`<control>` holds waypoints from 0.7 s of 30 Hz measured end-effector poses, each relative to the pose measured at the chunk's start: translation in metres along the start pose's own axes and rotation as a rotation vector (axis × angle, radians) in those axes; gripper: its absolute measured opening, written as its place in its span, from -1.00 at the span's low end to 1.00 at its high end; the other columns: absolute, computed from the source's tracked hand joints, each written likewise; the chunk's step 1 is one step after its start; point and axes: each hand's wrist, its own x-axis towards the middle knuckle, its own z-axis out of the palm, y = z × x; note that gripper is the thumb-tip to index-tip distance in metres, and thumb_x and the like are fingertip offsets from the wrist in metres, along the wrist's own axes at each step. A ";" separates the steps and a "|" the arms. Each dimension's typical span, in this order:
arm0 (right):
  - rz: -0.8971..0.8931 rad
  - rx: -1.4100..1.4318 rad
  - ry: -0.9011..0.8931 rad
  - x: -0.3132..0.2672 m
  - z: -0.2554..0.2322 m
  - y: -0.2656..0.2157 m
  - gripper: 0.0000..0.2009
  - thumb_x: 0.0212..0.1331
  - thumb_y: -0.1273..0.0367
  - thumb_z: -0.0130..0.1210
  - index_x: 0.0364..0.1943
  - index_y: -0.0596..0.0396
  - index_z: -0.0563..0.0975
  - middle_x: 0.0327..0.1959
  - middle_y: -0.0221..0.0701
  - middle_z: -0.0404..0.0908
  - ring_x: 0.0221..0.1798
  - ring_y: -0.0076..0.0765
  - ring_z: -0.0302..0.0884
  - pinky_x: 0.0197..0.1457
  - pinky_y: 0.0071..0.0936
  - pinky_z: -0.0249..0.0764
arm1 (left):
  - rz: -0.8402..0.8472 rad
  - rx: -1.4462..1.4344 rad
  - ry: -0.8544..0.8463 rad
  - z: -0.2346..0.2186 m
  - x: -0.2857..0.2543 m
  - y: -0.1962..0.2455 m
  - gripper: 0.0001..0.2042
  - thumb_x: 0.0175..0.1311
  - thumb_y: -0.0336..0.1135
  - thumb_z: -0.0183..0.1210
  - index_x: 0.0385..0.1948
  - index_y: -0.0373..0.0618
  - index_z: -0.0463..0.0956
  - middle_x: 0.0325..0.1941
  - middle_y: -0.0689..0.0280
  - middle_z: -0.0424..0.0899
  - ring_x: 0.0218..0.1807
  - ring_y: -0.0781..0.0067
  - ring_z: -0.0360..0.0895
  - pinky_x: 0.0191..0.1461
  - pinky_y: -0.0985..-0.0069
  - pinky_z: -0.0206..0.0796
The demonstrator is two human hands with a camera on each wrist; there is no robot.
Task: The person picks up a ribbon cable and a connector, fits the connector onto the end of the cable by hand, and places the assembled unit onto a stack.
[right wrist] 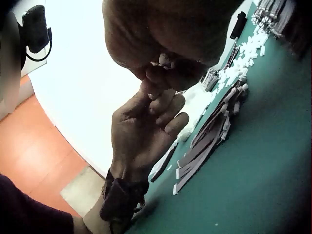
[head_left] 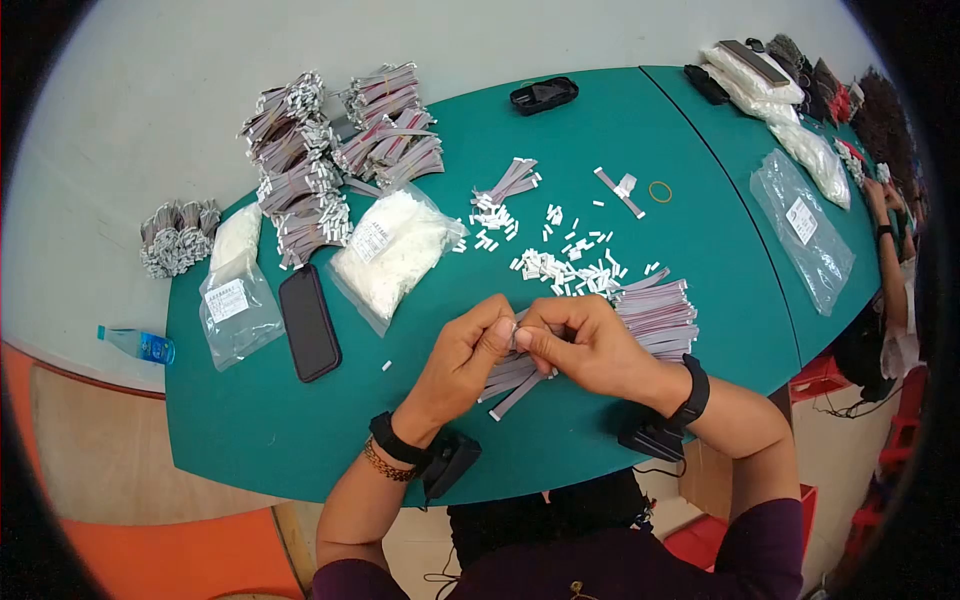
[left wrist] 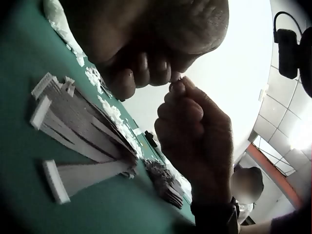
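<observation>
My left hand [head_left: 455,355] and right hand [head_left: 592,348] meet fingertip to fingertip over the near side of the table. Between them they pinch a small pale piece [head_left: 515,337], mostly hidden by thumbs and fingers; I cannot tell its exact kind. Grey flat ribbon cables with white ends [left wrist: 83,122] lie on the table beneath the hands. Beside the right hand is a thicker stack of ribbon cables [head_left: 660,318]. Loose small white connector pieces [head_left: 570,272] are scattered just beyond the hands.
Bundled ribbon cables [head_left: 300,170] pile up at the back left. Bags of white pieces [head_left: 390,255], a black phone [head_left: 310,325] and a water bottle [head_left: 140,344] are at the left. At the back sits a black pouch [head_left: 544,95]. Another person's arm [head_left: 890,250] shows at far right.
</observation>
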 end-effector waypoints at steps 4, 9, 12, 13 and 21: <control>-0.041 -0.031 0.052 -0.003 0.004 0.004 -0.78 0.24 0.36 0.01 -0.54 0.16 0.45 -0.70 -0.56 0.37 -0.59 -0.73 0.24 -0.55 -0.67 0.17 | 0.024 -0.032 0.052 0.009 -0.003 -0.002 -0.75 0.40 -0.25 -0.13 -0.50 -0.16 0.29 -0.59 0.48 0.20 -0.51 0.73 0.09 -0.45 0.70 0.00; -0.052 -0.075 0.034 0.001 -0.001 0.006 -0.76 0.24 0.34 0.00 -0.54 0.16 0.45 -0.71 -0.56 0.38 -0.61 -0.73 0.25 -0.57 -0.67 0.18 | 0.056 0.029 0.085 0.010 0.000 -0.004 -0.73 0.40 -0.22 -0.11 -0.51 -0.14 0.30 -0.60 0.50 0.22 -0.54 0.76 0.09 -0.48 0.73 -0.03; -0.001 -0.028 -0.035 0.005 -0.008 0.008 -0.75 0.25 0.32 0.00 -0.54 0.16 0.46 -0.70 -0.56 0.40 -0.62 -0.74 0.26 -0.58 -0.68 0.19 | -0.016 -0.131 0.068 0.003 0.001 -0.007 -0.73 0.40 -0.22 -0.10 -0.51 -0.13 0.30 -0.61 0.51 0.21 -0.54 0.76 0.08 -0.48 0.73 -0.04; 0.007 -0.014 -0.062 0.006 -0.009 0.008 -0.75 0.26 0.32 0.00 -0.54 0.15 0.47 -0.69 -0.56 0.41 -0.63 -0.74 0.27 -0.59 -0.69 0.20 | -0.021 -0.162 0.066 0.002 0.001 -0.007 -0.73 0.40 -0.21 -0.10 -0.52 -0.13 0.30 -0.61 0.52 0.22 -0.54 0.77 0.09 -0.48 0.74 -0.05; 0.047 0.072 -0.112 0.008 -0.010 0.007 -0.76 0.25 0.31 0.01 -0.49 0.17 0.51 -0.65 -0.51 0.48 -0.63 -0.71 0.33 -0.58 -0.70 0.24 | -0.061 -0.247 0.039 -0.002 0.001 -0.006 -0.72 0.40 -0.18 -0.11 -0.51 -0.12 0.29 -0.56 0.50 0.27 -0.48 0.77 0.12 -0.42 0.73 -0.01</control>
